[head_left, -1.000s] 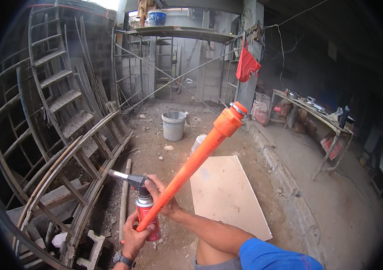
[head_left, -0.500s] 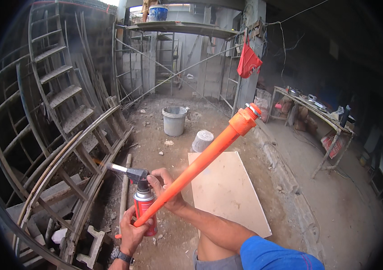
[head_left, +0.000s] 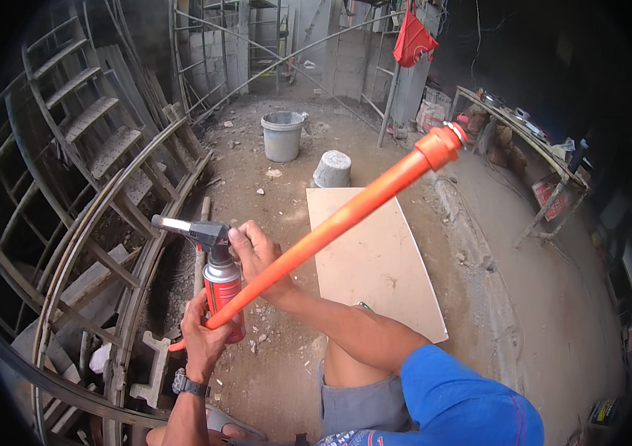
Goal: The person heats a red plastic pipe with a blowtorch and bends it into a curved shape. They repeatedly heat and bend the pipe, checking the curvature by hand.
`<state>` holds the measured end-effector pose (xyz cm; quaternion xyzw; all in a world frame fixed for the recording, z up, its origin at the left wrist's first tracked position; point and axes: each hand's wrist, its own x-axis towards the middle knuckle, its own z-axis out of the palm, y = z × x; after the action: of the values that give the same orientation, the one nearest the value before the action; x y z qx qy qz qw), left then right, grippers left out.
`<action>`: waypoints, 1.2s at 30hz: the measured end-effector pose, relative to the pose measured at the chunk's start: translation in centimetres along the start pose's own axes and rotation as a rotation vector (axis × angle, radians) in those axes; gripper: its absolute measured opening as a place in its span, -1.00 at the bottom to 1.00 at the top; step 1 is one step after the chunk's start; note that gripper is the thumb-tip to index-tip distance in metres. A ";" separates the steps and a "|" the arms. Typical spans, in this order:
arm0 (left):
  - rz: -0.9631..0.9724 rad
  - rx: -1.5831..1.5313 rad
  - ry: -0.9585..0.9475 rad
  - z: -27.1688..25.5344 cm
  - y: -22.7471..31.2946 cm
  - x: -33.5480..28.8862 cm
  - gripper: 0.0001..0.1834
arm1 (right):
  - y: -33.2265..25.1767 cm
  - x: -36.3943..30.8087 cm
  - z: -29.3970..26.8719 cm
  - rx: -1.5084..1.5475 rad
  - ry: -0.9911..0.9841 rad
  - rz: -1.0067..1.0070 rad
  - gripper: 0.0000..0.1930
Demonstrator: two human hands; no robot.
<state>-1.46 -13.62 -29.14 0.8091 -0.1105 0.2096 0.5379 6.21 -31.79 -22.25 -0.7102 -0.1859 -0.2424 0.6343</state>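
A blow torch [head_left: 214, 235] with a black head and metal nozzle sits on a red gas canister [head_left: 215, 281], pointing left. My right hand [head_left: 260, 256] has its thumb and fingers closed at the rear of the torch head. My left hand [head_left: 201, 334] wraps the lower canister and also grips the thin end of an orange plastic pipe [head_left: 353, 227]. The pipe slants up to the right, passing in front of my right wrist, and widens to a fitting with a metal clip at its far end. No flame shows at the nozzle.
A pale board [head_left: 375, 267] lies on the dirt floor ahead. Beyond it are a grey bucket [head_left: 282, 141] and an overturned pail [head_left: 333, 169]. Metal frames and a ladder [head_left: 89, 119] lean at left. A cluttered workbench [head_left: 513, 130] stands right; scaffolding [head_left: 279, 63] is behind.
The view has tipped down, so the surroundings sit higher. An orange glow at the nozzle tip is gone. Both hands keep their holds on torch and pipe.
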 end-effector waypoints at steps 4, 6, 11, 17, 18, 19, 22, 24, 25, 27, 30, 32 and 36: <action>-0.137 -0.181 -0.027 -0.2 -0.6 0.0 -0.23 | -0.3 -0.6 0.8 0.134 -0.192 0.101 -0.44; -0.157 -0.214 -0.044 0.0 -0.8 0.1 -0.25 | -0.8 -0.8 0.4 0.067 -0.265 0.119 -0.42; -0.117 -0.188 -0.055 0.2 -0.2 0.6 -0.32 | 1.5 0.5 0.1 0.087 -0.167 0.254 -0.60; -0.115 -0.122 -0.065 -0.3 -1.5 1.2 -0.59 | 8.5 4.4 -5.4 0.073 -0.007 0.540 -0.64; -0.122 -0.152 -0.054 -0.9 -1.5 1.4 -0.63 | 10.3 5.0 -7.3 0.053 -0.024 0.570 -0.69; -0.136 -0.170 -0.028 -2.1 -1.8 1.5 -0.66 | 10.0 5.2 -8.4 0.083 -0.023 0.651 -0.70; -0.183 -0.184 0.042 -4.3 -2.3 1.7 -0.70 | 13.7 4.4 -14.8 -0.034 0.070 0.824 -0.67; -0.200 -0.269 0.098 -5.2 -1.9 2.1 -0.71 | 16.8 2.3 -19.2 -0.082 0.179 0.917 -0.62; -0.180 -0.258 0.129 -5.9 -2.2 2.2 -0.72 | 18.0 1.0 -20.5 -0.081 0.241 0.958 -0.62; -0.185 -0.263 0.210 -6.5 -1.9 2.2 -0.71 | 20.6 -2.1 -22.9 -0.069 0.362 1.010 -0.62; -0.084 -0.325 0.239 -7.6 -2.1 2.4 -0.71 | 24.0 -6.2 -25.1 -0.050 0.474 1.070 -0.62; -0.079 -0.357 0.270 -8.5 -2.8 2.4 -0.70 | 24.9 -7.9 -25.5 -0.020 0.493 1.095 -0.63; -0.065 -0.407 0.288 -8.3 -2.6 2.9 -0.68 | 27.8 -9.4 -27.6 -0.030 0.562 1.082 -0.61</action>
<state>0.34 -4.87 -27.23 0.6491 -0.0466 0.2785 0.7063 11.46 -62.27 -48.06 -0.6215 0.3795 -0.0665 0.6821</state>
